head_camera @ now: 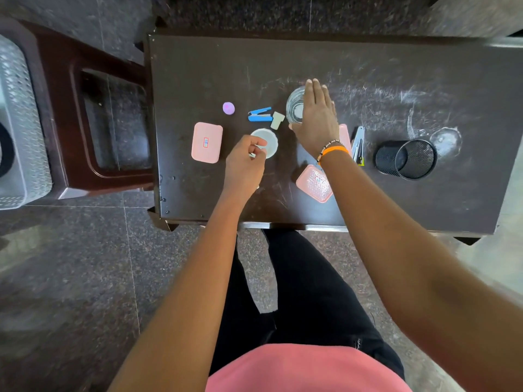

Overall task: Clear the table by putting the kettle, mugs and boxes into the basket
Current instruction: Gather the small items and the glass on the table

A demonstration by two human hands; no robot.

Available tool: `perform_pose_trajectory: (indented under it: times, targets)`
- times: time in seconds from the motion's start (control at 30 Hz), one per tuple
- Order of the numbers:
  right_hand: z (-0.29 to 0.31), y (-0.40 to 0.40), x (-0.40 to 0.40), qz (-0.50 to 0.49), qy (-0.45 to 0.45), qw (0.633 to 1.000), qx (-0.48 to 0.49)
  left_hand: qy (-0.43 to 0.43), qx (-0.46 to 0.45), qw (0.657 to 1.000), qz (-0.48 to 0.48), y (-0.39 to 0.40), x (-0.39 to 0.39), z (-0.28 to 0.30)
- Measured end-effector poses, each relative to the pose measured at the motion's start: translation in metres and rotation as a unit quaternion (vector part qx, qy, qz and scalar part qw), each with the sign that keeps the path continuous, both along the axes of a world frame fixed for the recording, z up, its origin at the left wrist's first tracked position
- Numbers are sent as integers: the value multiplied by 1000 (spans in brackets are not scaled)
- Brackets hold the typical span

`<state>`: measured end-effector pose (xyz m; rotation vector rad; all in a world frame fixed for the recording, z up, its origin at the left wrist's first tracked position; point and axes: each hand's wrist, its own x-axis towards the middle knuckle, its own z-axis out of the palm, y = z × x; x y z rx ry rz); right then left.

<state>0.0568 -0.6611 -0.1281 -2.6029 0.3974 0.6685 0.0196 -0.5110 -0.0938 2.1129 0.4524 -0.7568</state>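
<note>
Two hands: both over the dark bench [198,193], each at a round vessel.
Left grip: left hand [245,162] curled, fingertips pinched on the near rim of the white mug [267,141]; closed on it.
White mug: upright on the bench, seen from above, pale inside, nothing visible in it.
Right grip: right hand [317,120] laid flat against the right side of the clear glass mug [295,107], fingers straight, thumb near its lower rim; not closed round it.
Clear glass mug: upright, looks empty through the wall.
Wrist: orange band [334,151] and beaded bracelet on the right arm.
Just beside the mugs: blue stapler [260,114] and small pale block [277,120], between the two vessels.
Pink boxes: closed pink box [206,142] left of the white mug; patterned pink tray [314,183] near the front edge; a third pink piece mostly hidden behind the right wrist.
Farther out: purple ball [228,108], silver clip [358,142], black mesh cup [406,159] tipped on its side, open mouth showing no contents.
Basket: white perforated basket [19,123] at far left, off the bench, well apart; contents unclear.
</note>
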Motion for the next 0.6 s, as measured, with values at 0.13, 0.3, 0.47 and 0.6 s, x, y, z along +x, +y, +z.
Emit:
perform_pose_trajectory:
  times: [0.13,0.3,0.47,0.6]
  targets:
    - [22,32,-12,-9,-52,995,88,-20,-51,996,64,21,-2,10]
    - [49,94,-21,12,-73,985,157,-36,-77,983,165,80,-5,27]
    - [75,184,-12,58,-106,969,214,-54,-91,961,257,167,-7,47]
    - [90,280,6,121,-109,953,255,-78,-96,934,334,258,-2,63]
